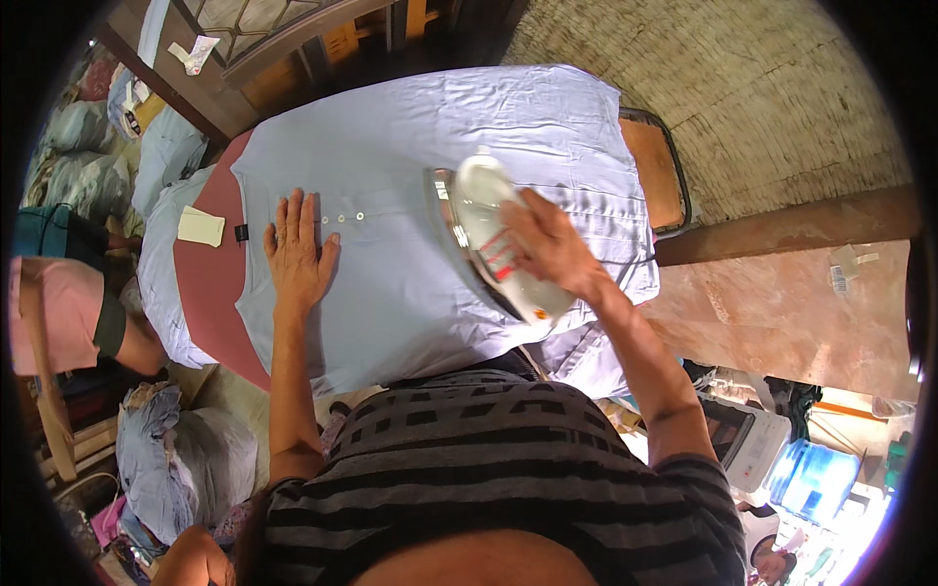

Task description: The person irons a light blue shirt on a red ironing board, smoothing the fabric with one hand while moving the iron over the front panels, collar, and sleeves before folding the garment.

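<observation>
Looking down from the head view, I see a blue-grey shirt (391,283) spread over a pale cloth (159,293), the left hand (298,249) lying open and flat on it near the small buttons (342,219), palm down and holding nothing. The right hand (547,244) is curled round the top of a white iron (481,225) over the shirt — blurred, so I can't tell whether its plate touches the fabric.
</observation>
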`<action>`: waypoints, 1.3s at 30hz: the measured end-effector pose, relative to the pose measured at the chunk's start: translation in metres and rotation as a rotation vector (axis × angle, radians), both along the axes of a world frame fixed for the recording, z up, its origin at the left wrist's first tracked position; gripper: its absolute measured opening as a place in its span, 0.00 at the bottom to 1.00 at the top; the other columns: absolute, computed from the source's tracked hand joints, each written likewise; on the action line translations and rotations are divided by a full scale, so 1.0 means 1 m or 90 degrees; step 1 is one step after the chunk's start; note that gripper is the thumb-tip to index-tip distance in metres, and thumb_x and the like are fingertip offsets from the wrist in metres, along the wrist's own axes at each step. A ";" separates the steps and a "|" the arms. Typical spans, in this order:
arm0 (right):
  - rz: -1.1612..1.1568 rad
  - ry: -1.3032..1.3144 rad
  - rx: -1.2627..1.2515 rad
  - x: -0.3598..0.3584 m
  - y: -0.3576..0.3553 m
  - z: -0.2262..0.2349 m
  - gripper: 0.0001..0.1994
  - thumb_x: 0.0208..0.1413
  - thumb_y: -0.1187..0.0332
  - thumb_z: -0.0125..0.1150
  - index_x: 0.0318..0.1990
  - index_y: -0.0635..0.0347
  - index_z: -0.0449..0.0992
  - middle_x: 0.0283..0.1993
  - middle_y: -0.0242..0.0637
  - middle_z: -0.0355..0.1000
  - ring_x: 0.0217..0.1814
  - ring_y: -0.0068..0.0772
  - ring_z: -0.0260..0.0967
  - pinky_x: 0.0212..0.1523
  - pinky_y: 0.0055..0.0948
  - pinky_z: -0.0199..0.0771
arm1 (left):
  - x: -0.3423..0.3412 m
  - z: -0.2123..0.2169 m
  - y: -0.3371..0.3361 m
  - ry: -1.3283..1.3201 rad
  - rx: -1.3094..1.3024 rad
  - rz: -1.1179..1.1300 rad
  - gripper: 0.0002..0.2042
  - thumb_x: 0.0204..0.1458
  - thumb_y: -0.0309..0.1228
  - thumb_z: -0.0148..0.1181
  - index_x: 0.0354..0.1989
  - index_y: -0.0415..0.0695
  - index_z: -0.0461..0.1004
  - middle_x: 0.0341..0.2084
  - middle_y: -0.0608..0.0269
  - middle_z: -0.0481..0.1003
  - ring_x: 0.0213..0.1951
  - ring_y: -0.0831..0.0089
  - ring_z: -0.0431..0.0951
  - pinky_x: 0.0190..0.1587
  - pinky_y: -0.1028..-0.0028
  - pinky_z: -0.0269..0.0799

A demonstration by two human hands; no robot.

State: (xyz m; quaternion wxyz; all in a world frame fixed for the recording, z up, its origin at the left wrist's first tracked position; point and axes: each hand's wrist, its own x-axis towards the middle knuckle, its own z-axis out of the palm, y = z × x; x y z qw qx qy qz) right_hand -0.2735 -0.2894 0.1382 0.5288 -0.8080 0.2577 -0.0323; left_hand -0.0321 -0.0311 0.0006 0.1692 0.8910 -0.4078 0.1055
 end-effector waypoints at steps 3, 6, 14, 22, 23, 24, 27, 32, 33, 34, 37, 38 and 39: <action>-0.121 0.003 0.049 -0.051 -0.013 0.012 0.19 0.69 0.53 0.48 0.37 0.62 0.68 0.19 0.30 0.61 0.16 0.21 0.58 0.17 0.27 0.58 | -0.023 0.009 -0.016 -0.011 -0.031 -0.051 0.32 0.59 0.44 0.52 0.72 0.49 0.57 0.73 0.59 0.53 0.74 0.54 0.48 0.70 0.48 0.40; -0.159 -0.005 0.088 -0.088 -0.030 -0.010 0.19 0.69 0.52 0.48 0.37 0.61 0.67 0.17 0.28 0.59 0.15 0.20 0.56 0.15 0.26 0.55 | -0.065 0.021 -0.042 0.035 -0.021 -0.112 0.32 0.58 0.42 0.55 0.71 0.48 0.57 0.73 0.56 0.52 0.74 0.50 0.47 0.70 0.45 0.41; 0.119 -0.197 -0.478 -0.063 -0.085 -0.049 0.10 0.58 0.73 0.53 0.47 0.65 0.68 0.38 0.52 0.64 0.29 0.50 0.70 0.27 0.44 0.70 | -0.094 0.016 -0.057 0.042 0.029 -0.061 0.31 0.58 0.46 0.56 0.69 0.48 0.62 0.73 0.53 0.52 0.74 0.49 0.47 0.71 0.48 0.39; -0.071 -0.014 0.085 -0.135 -0.157 -0.017 0.15 0.64 0.59 0.53 0.48 0.61 0.71 0.47 0.45 0.67 0.36 0.39 0.69 0.27 0.32 0.69 | -0.149 0.000 -0.015 0.049 0.030 0.145 0.28 0.59 0.43 0.56 0.68 0.48 0.64 0.71 0.51 0.54 0.73 0.48 0.48 0.70 0.50 0.42; -0.114 -0.083 0.161 -0.160 -0.178 -0.019 0.16 0.65 0.54 0.52 0.47 0.59 0.72 0.45 0.41 0.67 0.35 0.29 0.68 0.24 0.27 0.66 | -0.161 -0.002 -0.006 0.038 0.033 0.181 0.28 0.60 0.43 0.56 0.68 0.47 0.64 0.71 0.51 0.54 0.73 0.47 0.48 0.70 0.50 0.43; -0.150 -0.120 0.198 -0.180 -0.198 -0.016 0.19 0.67 0.50 0.52 0.46 0.57 0.73 0.43 0.36 0.68 0.35 0.20 0.67 0.20 0.22 0.63 | -0.173 -0.008 0.001 0.032 0.035 0.212 0.28 0.60 0.43 0.56 0.68 0.47 0.64 0.71 0.50 0.55 0.72 0.46 0.49 0.70 0.50 0.43; -0.229 0.010 0.138 -0.175 -0.245 0.019 0.20 0.66 0.48 0.53 0.45 0.58 0.73 0.31 0.31 0.68 0.23 0.18 0.62 0.19 0.23 0.60 | -0.213 -0.020 0.025 0.009 0.024 0.338 0.28 0.61 0.43 0.55 0.67 0.45 0.64 0.69 0.46 0.56 0.71 0.43 0.51 0.69 0.49 0.46; -0.320 -0.086 -0.027 -0.166 -0.315 -0.035 0.17 0.67 0.51 0.49 0.39 0.55 0.71 0.23 0.26 0.63 0.17 0.17 0.56 0.17 0.22 0.57 | -0.259 -0.040 0.028 0.093 -0.284 0.535 0.35 0.57 0.34 0.64 0.71 0.40 0.54 0.69 0.38 0.47 0.70 0.44 0.48 0.69 0.52 0.48; -0.318 -0.079 -0.008 -0.171 -0.336 -0.045 0.16 0.67 0.51 0.49 0.38 0.55 0.70 0.24 0.26 0.63 0.18 0.18 0.57 0.18 0.22 0.59 | -0.262 -0.055 0.035 0.117 -0.330 0.534 0.41 0.55 0.30 0.67 0.73 0.40 0.47 0.69 0.41 0.46 0.70 0.48 0.47 0.69 0.55 0.51; -0.254 0.021 0.038 -0.174 -0.350 -0.046 0.16 0.67 0.52 0.48 0.39 0.55 0.70 0.26 0.28 0.65 0.19 0.19 0.60 0.19 0.22 0.64 | -0.267 -0.080 0.041 0.198 -0.502 0.581 0.44 0.54 0.30 0.69 0.73 0.40 0.44 0.67 0.43 0.49 0.68 0.52 0.51 0.67 0.57 0.55; -0.316 -0.052 -0.008 -0.180 -0.351 -0.059 0.18 0.67 0.47 0.48 0.37 0.52 0.69 0.22 0.26 0.61 0.15 0.19 0.53 0.15 0.23 0.55 | -0.277 -0.047 -0.005 0.509 -0.887 0.712 0.42 0.52 0.32 0.71 0.70 0.42 0.48 0.61 0.48 0.58 0.46 0.66 0.73 0.54 0.61 0.68; -0.296 -0.043 0.018 -0.173 -0.350 -0.055 0.18 0.67 0.47 0.48 0.37 0.52 0.68 0.23 0.26 0.60 0.15 0.18 0.53 0.15 0.23 0.54 | -0.284 -0.045 -0.003 0.568 -0.918 0.726 0.41 0.53 0.34 0.71 0.69 0.43 0.50 0.59 0.50 0.60 0.43 0.68 0.73 0.53 0.61 0.69; -0.279 -0.032 0.045 -0.165 -0.350 -0.051 0.18 0.67 0.47 0.48 0.37 0.52 0.68 0.23 0.26 0.60 0.15 0.18 0.53 0.15 0.22 0.54 | -0.289 -0.043 0.001 0.630 -0.946 0.735 0.39 0.53 0.36 0.71 0.68 0.44 0.52 0.57 0.52 0.61 0.40 0.69 0.73 0.51 0.62 0.70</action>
